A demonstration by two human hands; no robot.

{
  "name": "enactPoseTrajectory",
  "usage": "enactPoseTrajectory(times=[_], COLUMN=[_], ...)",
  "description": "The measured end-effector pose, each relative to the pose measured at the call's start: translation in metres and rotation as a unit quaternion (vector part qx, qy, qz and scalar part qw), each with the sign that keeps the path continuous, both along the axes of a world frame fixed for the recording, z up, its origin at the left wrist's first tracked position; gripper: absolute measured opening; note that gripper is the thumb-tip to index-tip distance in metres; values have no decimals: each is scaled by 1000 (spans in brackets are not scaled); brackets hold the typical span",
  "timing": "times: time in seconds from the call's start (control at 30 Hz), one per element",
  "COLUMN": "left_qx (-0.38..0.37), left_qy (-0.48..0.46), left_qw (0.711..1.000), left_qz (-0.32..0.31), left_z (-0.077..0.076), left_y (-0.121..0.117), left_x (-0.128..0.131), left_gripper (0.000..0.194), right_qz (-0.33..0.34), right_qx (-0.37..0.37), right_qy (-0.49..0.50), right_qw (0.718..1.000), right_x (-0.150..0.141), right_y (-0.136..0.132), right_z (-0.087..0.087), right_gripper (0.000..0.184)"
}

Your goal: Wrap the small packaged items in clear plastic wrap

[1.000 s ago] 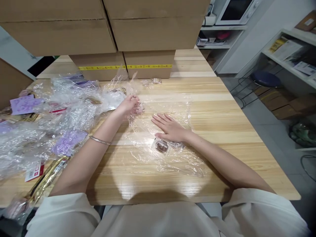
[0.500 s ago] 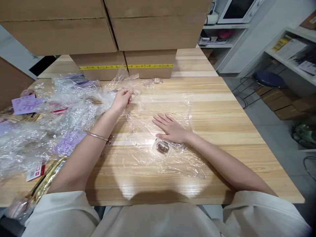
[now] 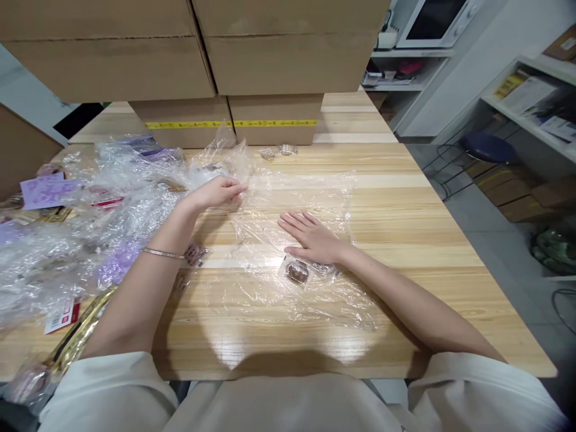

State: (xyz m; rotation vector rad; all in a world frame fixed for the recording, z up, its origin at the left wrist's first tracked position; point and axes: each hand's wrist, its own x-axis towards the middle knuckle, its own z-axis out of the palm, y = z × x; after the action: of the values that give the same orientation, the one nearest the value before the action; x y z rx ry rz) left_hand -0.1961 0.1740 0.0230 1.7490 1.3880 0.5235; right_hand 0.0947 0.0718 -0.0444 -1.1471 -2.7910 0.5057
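Observation:
A sheet of clear plastic film (image 3: 265,294) is spread over the wooden table (image 3: 432,288). My right hand (image 3: 312,239) lies flat on it with fingers spread. Just below the right palm sits a small wrapped brown snack (image 3: 297,272); another wrapped piece is partly hidden beside the wrist. My left hand (image 3: 225,193) is closed, pinching the film's upper left edge between thumb and fingers. Close to my left forearm lies a small patterned packet (image 3: 195,254), partly covered by the arm.
Crumpled plastic packaging (image 3: 135,222) with purple cards and packets is heaped on the left. Stacked cardboard boxes (image 3: 274,114) stand at the back, with two small wrapped pieces (image 3: 288,149) before them. A blue stool (image 3: 488,147) stands beyond the table's right edge.
My left hand has moved down toward me, pulling the film's edge along, and a wrapped piece at the back is now uncovered. My right hand stays flat in place.

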Motion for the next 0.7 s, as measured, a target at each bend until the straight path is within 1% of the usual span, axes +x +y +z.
enactPoseTrajectory(times=[0.07, 0.13, 0.2, 0.27, 0.33, 0.47, 0.5, 0.57, 0.6, 0.63, 0.67, 0.7], left_qx=[0, -12, -36, -54, -58, -44, -23, 69, 129, 192, 235, 257], left_qy=[-12, -38, -36, -3, 20, 24, 41, 105, 142, 177, 198, 205], left_qw=[1000, 998, 998, 998, 998, 998, 997, 985, 970, 951, 936, 932], left_qz=[27, 50, 39, 6, -8, 32, 54, 117, 150, 168, 173, 149], left_z=[-3, -6, -8, -5, -1, 6, 7, 9, 11, 12, 14, 14], left_y=[2, 0, -4, -7, -8, -9, -12, -24, -33, -45, -57, -69], left_x=[-3, 0, 5, 6, 2, -4, -1, 13, 24, 38, 53, 69], left_gripper=[40, 41, 41, 37, 34, 34, 34, 28, 24, 20, 21, 24], right_qz=[0, 0, 1, 0, -1, 0, 1, 9, 13, 6, -19, -73], right_qx=[3, 6, 3, 1, 2, 7, 7, 14, 23, 34, 48, 66], right_qy=[5, 6, -1, -4, 0, 10, 13, 33, 49, 69, 92, 114], right_qw=[1000, 1000, 1000, 1000, 1000, 1000, 1000, 999, 998, 997, 994, 989], right_x=[0, 0, 0, 0, 1, -1, -1, 0, 2, 6, 12, 20], right_y=[0, 0, 0, 1, 2, 2, 1, -1, -3, -4, -5, -5], right_z=[-1, -1, -1, -1, -2, -5, -4, 2, 8, 15, 22, 30], right_gripper=[76, 75, 77, 77, 76, 74, 74, 70, 65, 58, 50, 43])
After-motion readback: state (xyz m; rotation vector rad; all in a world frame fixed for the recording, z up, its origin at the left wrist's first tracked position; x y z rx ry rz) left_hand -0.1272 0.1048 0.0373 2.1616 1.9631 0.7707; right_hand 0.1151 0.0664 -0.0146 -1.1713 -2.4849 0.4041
